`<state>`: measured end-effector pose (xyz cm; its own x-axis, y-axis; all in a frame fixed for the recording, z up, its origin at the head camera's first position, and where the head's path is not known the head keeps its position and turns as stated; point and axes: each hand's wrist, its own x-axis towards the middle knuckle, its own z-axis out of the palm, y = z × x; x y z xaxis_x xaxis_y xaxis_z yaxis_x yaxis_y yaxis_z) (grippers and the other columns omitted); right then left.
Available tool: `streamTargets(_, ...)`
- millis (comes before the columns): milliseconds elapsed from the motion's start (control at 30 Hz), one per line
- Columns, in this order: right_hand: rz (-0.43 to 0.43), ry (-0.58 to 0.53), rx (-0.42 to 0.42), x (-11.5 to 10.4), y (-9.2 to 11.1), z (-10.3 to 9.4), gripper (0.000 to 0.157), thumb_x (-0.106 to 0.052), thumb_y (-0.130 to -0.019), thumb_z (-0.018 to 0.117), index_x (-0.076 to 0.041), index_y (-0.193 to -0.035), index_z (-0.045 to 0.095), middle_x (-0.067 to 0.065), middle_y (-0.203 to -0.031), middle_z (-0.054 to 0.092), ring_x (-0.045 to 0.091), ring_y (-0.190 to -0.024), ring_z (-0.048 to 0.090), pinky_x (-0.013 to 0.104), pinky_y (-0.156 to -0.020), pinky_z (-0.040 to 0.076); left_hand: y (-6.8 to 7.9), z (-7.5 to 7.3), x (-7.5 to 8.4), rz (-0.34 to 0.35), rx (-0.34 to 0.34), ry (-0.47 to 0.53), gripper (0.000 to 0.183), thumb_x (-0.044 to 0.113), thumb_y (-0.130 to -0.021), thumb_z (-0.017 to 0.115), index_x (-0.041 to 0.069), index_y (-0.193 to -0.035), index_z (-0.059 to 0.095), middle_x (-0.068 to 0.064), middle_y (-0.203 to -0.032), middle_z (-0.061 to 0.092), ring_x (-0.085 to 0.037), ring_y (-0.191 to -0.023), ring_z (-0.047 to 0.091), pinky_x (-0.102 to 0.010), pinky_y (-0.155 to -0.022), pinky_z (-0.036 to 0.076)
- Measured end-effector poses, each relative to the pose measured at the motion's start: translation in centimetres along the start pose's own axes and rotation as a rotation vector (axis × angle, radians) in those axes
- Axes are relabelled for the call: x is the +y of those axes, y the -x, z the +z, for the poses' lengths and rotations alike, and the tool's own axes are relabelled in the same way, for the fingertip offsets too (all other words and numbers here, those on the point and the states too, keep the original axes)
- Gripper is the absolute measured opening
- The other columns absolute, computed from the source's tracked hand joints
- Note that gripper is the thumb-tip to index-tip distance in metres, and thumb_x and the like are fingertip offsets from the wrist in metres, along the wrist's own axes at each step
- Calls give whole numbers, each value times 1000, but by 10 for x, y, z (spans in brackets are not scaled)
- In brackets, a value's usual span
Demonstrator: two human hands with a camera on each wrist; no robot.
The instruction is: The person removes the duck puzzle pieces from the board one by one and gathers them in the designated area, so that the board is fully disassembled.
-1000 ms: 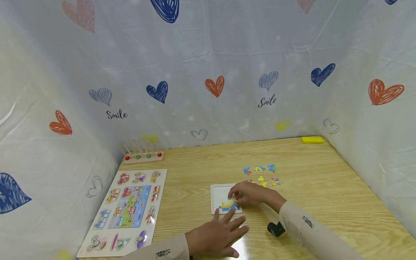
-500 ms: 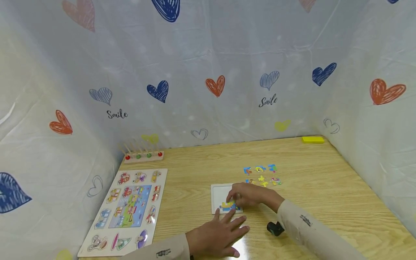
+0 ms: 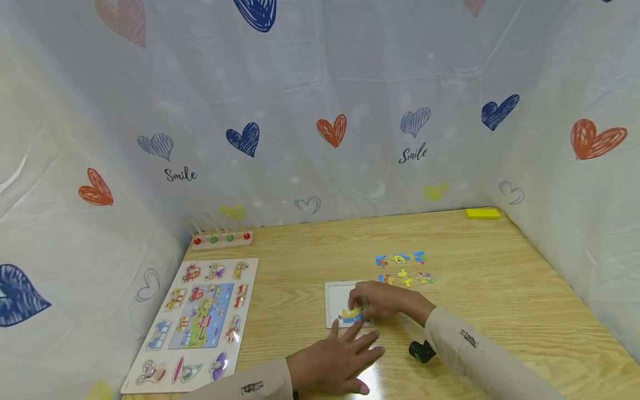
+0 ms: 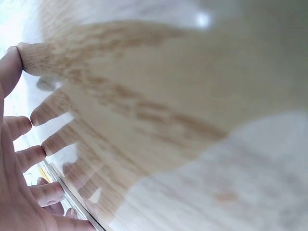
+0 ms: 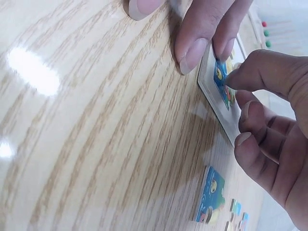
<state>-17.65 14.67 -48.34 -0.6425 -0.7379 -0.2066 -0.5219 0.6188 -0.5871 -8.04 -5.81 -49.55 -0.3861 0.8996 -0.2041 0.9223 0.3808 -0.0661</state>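
Observation:
A small white puzzle tray [image 3: 328,303] lies on the table, with joined blue and yellow jigsaw pieces [image 3: 350,315] along its near side. My right hand [image 3: 382,300] reaches over the tray's right side. Its thumb and curled fingers pinch a jigsaw piece [image 5: 227,100] low at the joined ones, partly hidden by the fingers. My left hand [image 3: 337,361] lies palm down with fingers spread, fingertips right at the tray's near edge. Beyond the right hand lie several loose jigsaw pieces [image 3: 400,259] in two rough rows.
A large picture board [image 3: 245,328] with vehicle shapes lies at the left. Behind it stands a wooden peg rack [image 3: 221,242] with red and green beads. A yellow block [image 3: 482,214] sits at the far right corner. A black device [image 3: 421,351] is beside the right sleeve.
My right hand has shifted slightly left over the tray, its fingers staying at the joined pieces. The left hand has kept its place.

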Motion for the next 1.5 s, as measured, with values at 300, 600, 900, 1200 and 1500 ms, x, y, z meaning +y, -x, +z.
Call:
streamTargets(300, -13, 4, 27, 1, 2, 0, 26, -6, -86, 71, -17, -108, 75, -6, -97, 61, 8, -87, 55, 24, -77, 48, 0, 0, 0, 2, -11, 26, 72, 69, -100, 29, 29, -159, 26, 0, -168, 22, -36, -151, 28, -65, -97, 47)
streamTargets(600, -20, 9, 6, 3, -2, 3, 23, -10, -87, 74, -21, -107, 70, -8, -97, 59, 8, -88, 55, 25, -79, 49, 1, -3, -1, 2, -22, 34, 72, 69, -100, 27, 29, -159, 26, 0, -168, 21, -36, -152, 26, -65, -98, 46)
streamTargets(900, -17, 20, -5, 1, -3, 3, 18, -11, -88, 75, -22, -98, 67, -10, -97, 58, 6, -88, 55, 25, -80, 49, 0, -2, 0, -3, -13, 35, 72, 69, -100, 26, 28, -160, 26, 0, -168, 21, -37, -152, 25, -66, -98, 46)
streamTargets(1200, -20, 34, 5, -1, -1, 1, 26, -10, -89, 74, -20, -112, 72, -5, -101, 61, 9, -92, 58, 24, -78, 49, 2, -4, -2, -1, -24, 69, 71, 67, -101, 28, 28, -160, 25, -1, -168, 20, -38, -152, 25, -67, -99, 45)
streamTargets(1500, -36, -2, -2, -1, -1, 1, 22, -8, -89, 74, -21, -106, 68, -7, -100, 60, 9, -92, 57, 24, -80, 49, 0, -1, -1, -10, -13, 42, 72, 68, -101, 26, 28, -160, 25, -1, -168, 21, -37, -151, 27, -66, -99, 45)
